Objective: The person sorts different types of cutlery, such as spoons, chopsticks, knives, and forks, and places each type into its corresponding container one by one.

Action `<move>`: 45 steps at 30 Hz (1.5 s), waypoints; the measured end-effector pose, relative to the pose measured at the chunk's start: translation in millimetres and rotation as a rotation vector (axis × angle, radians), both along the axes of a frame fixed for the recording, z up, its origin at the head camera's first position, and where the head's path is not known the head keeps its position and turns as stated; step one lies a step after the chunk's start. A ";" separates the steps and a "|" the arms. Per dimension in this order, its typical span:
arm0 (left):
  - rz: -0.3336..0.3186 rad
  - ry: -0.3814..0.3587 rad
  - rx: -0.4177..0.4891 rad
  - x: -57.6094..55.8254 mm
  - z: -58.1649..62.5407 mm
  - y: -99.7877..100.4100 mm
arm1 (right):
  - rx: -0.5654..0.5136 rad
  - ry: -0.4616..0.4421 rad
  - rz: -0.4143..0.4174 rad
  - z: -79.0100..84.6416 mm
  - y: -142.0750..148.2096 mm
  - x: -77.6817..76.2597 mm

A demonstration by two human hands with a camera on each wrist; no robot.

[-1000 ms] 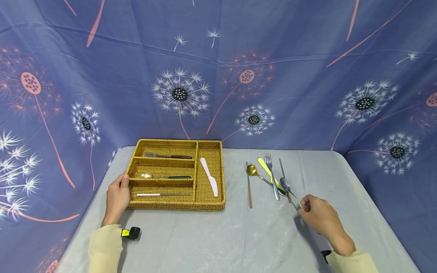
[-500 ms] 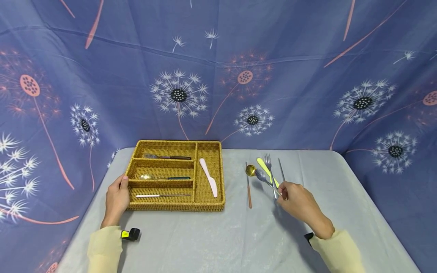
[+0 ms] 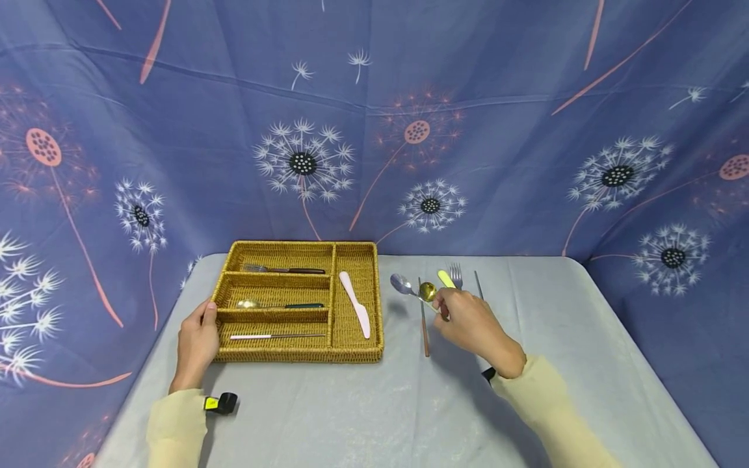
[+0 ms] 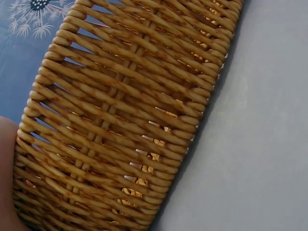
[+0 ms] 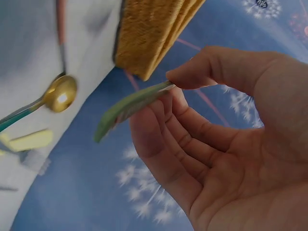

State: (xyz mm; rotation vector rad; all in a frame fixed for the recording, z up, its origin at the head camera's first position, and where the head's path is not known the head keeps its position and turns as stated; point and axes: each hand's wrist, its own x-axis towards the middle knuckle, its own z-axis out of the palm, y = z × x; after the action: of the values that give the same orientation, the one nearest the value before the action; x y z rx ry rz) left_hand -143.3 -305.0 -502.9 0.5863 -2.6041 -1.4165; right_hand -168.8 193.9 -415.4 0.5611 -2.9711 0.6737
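My right hand pinches a silver spoon between thumb and fingertips, its bowl pointing left above the table. In the right wrist view the spoon's green handle sticks out past the fingers. Under and beside this hand lie a gold spoon, a yellow-handled piece, a fork and a brown-handled chopstick; the hand partly hides them. My left hand grips the left rim of a woven cutlery tray, whose wall fills most of the left wrist view.
Inside the tray's compartments lie a dark-handled fork, a green-handled spoon, a white-ended chopstick and a pink knife. Another thin metal stick lies right of the pile. A patterned blue cloth hangs behind the table.
My right hand has carried the silver spoon left across the cutlery pile, toward the tray. My left hand keeps its hold on the tray's rim.
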 end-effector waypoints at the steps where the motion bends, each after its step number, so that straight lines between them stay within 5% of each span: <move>1: 0.001 0.000 -0.002 0.3 -0.2 -0.1 | 0.007 0.002 0.012 1.3 -4.8 -2.0; 16: 0.003 0.015 0.001 1.1 -0.4 0.6 | 0.089 0.045 0.247 13.9 -74.8 -36.9; 26: -0.004 0.013 -0.006 1.2 0.5 0.9 | 0.140 -0.003 0.379 15.7 -132.1 -57.0; 45: 0.002 0.030 -0.007 0.3 -1.7 0.2 | 0.309 -0.067 0.549 16.6 -244.1 -74.8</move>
State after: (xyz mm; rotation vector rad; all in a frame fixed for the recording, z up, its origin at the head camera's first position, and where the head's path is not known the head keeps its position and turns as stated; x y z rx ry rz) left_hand -143.1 -304.8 -504.6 0.5624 -2.5838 -1.4041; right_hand -243.6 -50.2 -398.8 1.4319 -3.0028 0.2442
